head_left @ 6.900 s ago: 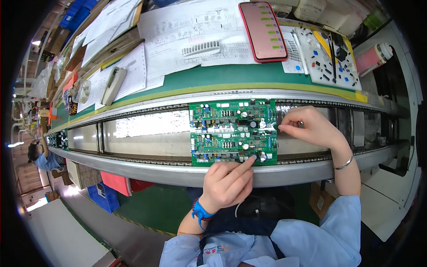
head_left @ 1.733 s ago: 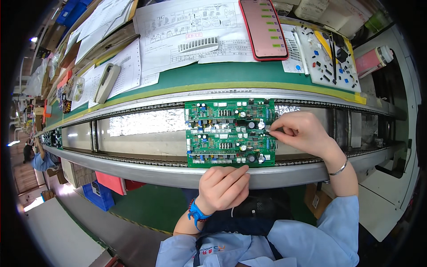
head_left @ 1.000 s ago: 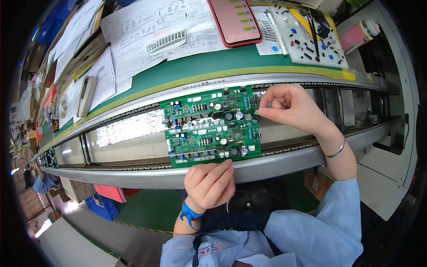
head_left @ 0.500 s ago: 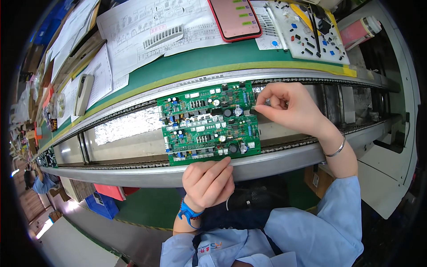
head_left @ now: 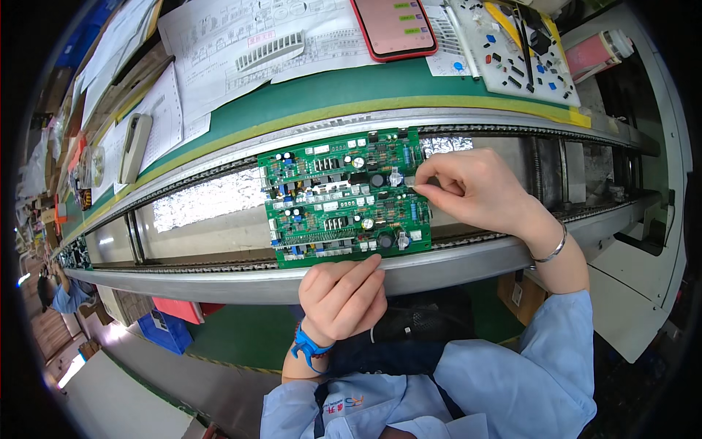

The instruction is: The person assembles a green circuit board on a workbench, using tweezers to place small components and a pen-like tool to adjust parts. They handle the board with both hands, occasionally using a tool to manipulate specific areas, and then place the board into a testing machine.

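Observation:
Two green circuit boards lie across the conveyor rails, the far board [head_left: 375,156] directly beyond the near board [head_left: 311,233]. Both carry capacitors, connectors and other small parts. At the right end of the far board, my right hand [head_left: 475,186] has thumb and forefinger pinched beside a small white part; whatever is between the fingertips is too small to make out. My left hand [head_left: 342,300] rests on the near rail [head_left: 241,287], fingers curled together, one fingertip touching the near board's front edge. The inside of that hand is hidden.
Beyond the rails, a green bench [head_left: 322,88] holds printed drawings [head_left: 219,58], a red-edged phone [head_left: 395,29] and a white tray [head_left: 504,69] of loose components with tweezers [head_left: 523,51]. A pink-and-white bottle [head_left: 596,55] stands far right. Another person [head_left: 69,296] is far left.
My right hand has moved slightly left and down, its fingertips now closer to the far board's right-end parts. The left hand stays at the near board's front edge.

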Demonstrator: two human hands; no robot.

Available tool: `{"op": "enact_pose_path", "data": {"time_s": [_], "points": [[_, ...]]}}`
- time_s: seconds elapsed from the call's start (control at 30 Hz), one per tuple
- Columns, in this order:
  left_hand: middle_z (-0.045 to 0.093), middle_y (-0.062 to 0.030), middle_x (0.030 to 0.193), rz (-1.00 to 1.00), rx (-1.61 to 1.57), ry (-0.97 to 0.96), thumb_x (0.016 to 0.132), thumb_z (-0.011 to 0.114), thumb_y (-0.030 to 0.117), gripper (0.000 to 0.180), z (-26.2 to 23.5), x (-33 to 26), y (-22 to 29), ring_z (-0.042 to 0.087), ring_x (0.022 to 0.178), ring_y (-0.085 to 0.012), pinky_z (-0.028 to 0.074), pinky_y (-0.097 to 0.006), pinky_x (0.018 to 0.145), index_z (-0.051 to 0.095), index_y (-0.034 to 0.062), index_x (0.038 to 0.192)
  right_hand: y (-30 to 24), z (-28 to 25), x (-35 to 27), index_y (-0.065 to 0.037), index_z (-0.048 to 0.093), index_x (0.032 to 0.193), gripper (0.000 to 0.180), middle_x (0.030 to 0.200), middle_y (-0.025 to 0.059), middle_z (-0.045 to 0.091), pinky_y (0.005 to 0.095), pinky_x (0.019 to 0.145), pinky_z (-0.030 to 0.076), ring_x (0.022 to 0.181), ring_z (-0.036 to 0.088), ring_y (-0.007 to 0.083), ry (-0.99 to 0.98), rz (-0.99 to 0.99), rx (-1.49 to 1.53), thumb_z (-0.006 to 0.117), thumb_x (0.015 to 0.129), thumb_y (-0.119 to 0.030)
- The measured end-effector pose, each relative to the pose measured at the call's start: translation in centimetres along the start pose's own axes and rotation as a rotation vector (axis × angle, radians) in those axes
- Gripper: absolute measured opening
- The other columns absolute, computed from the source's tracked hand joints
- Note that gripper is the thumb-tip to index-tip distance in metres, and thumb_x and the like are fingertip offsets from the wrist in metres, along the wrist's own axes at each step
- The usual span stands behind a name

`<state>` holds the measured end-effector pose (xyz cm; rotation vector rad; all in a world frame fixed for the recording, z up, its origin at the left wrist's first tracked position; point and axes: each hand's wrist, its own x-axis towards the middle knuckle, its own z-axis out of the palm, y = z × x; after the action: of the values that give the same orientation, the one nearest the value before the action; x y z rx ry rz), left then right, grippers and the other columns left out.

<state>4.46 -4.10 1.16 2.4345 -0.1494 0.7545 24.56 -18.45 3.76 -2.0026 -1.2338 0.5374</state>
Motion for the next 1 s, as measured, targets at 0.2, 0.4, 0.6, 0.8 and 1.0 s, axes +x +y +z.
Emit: {"op": "enact_pose_path", "data": {"time_s": [0.2,0.4,0.6,0.8,1.0], "points": [[0.069,-0.0079,0.093,-0.012,-0.013,0.005,0.058,0.063,-0.002,0.029,0.1,0.1,0.1,0.062,0.072,-0.0205,0.046,-0.029,0.062,0.065,0.0039,0.087,-0.2,-0.2,0.0,-0.006,0.063,0.081,0.009,0.065,0.0079,0.062,0.0342,0.051,0.046,0.058,0.061,0.0239,-0.038,-0.036,-0.117,0.065,0.081,-0.014],[0.069,-0.0079,0.093,-0.025,-0.019,-0.001,0.057,0.063,-0.003,0.032,-0.1,0.0,0.1,0.061,0.073,-0.0212,0.047,-0.030,0.062,0.064,0.0042,0.088,-0.1,0.0,0.0,-0.006,0.063,0.083,0.009,0.066,0.0080,0.062,0.0334,0.050,0.045,0.057,0.060,0.0232,-0.022,-0.117,-0.173,0.065,0.081,-0.014],[0.069,-0.0079,0.093,-0.006,-0.008,0.007,0.059,0.065,0.000,0.028,-0.1,0.0,0.0,0.061,0.073,-0.0199,0.046,-0.029,0.062,0.065,0.0035,0.087,-1.1,-1.1,-0.1,-0.005,0.066,0.085,0.007,0.063,0.0072,0.059,0.0301,0.046,0.038,0.048,0.051,0.0193,0.071,-0.033,-0.079,0.066,0.080,-0.011],[0.069,-0.0075,0.094,-0.023,-0.019,0.006,0.059,0.065,-0.001,0.030,-0.2,-0.1,0.1,0.061,0.073,-0.0208,0.047,-0.030,0.063,0.065,0.0044,0.088,-0.1,0.0,-0.1,-0.001,0.068,0.088,0.010,0.065,0.0076,0.061,0.0269,0.047,0.037,0.050,0.050,0.0143,0.038,-0.090,-0.096,0.064,0.080,-0.003],[0.068,-0.0086,0.092,0.032,0.000,0.031,0.062,0.068,0.009,0.023,0.0,-0.1,-0.4,0.060,0.072,-0.0168,0.046,-0.026,0.061,0.065,0.0030,0.084,0.0,0.2,0.0,-0.001,0.068,0.090,0.010,0.067,0.0082,0.062,0.0267,0.048,0.038,0.051,0.051,0.0138,0.060,-0.054,-0.099,0.063,0.081,-0.002]]}}
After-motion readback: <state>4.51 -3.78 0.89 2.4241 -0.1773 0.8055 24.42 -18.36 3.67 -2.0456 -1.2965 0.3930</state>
